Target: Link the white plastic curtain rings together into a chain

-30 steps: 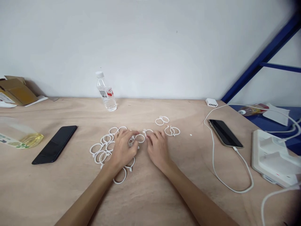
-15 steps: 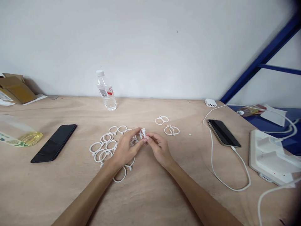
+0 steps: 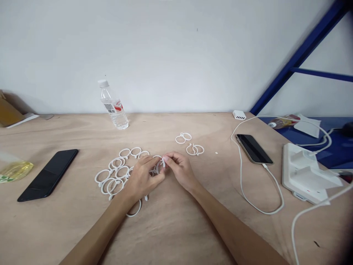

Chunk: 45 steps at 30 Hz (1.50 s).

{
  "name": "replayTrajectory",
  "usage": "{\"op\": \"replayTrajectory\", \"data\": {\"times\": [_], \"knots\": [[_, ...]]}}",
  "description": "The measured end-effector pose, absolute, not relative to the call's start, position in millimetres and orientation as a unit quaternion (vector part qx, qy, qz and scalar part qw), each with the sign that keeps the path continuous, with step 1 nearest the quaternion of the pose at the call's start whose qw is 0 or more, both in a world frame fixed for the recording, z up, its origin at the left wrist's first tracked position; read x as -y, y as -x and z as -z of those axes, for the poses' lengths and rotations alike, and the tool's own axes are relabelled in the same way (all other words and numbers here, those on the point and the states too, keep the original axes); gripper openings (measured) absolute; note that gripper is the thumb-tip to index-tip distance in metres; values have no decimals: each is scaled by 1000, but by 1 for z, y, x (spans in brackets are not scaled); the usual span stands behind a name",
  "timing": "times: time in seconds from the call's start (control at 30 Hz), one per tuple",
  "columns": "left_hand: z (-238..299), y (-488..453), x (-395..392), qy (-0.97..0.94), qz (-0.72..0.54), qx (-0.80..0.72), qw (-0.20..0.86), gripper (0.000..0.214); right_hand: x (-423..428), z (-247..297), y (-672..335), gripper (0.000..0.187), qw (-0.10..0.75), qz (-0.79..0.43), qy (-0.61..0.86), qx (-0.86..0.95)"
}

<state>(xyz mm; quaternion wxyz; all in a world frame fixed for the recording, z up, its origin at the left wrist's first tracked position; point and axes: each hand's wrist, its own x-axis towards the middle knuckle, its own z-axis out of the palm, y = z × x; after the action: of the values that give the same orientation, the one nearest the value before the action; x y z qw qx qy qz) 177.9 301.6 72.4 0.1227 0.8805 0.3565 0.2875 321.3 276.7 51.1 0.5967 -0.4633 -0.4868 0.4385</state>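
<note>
The left hand [image 3: 142, 180] and right hand [image 3: 179, 170] had come together — both now gripped a white plastic ring clip [image 3: 162, 162] between the fingertips, just above the tabletop [image 3: 176, 232]. Loose rings [image 3: 102, 176] lay left of the left hand — a linked ring pair [image 3: 195, 149] lay ahead of the right.

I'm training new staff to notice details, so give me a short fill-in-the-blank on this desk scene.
The left hand and right hand meet at their ____ over a white plastic ring.
The heap of white plastic rings lies on the ____ hand's side.
A white ____ runs from the smartphone on the right.

fingertips; left; cable
</note>
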Motion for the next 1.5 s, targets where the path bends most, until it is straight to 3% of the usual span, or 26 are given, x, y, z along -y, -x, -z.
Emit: {"op": "replayTrajectory", "data": {"times": [0.13,0.37,0.57,0.77,0.97,1.07,1.23,1.5], "knots": [[-69,-174,-306,-885,-275,-356,123,14,-278,-50,-321,16,595,-432,479,480],[-80,-169,-318,-893,-202,-398,62,33,-281,-45,-317,16,627,-359,521,454],[-87,-227,-356,-918,-160,-355,76,40,-282,-46,-320,19,701,-332,535,336],[-72,-261,-375,-945,-77,-314,52,30,-284,-44,-322,16,738,-322,516,292],[-71,-253,-374,-940,-87,-324,60,12,-287,-42,-321,14,737,-337,506,295],[-71,-243,-371,-928,-119,-346,68,23,-288,-41,-322,14,741,-323,515,285],[-67,-212,-347,-861,-280,-395,155,44,-289,-40,-322,21,734,-317,534,274],[-67,-183,-303,-803,-329,-427,253,42,-284,-46,-321,25,660,-347,496,446]]}}
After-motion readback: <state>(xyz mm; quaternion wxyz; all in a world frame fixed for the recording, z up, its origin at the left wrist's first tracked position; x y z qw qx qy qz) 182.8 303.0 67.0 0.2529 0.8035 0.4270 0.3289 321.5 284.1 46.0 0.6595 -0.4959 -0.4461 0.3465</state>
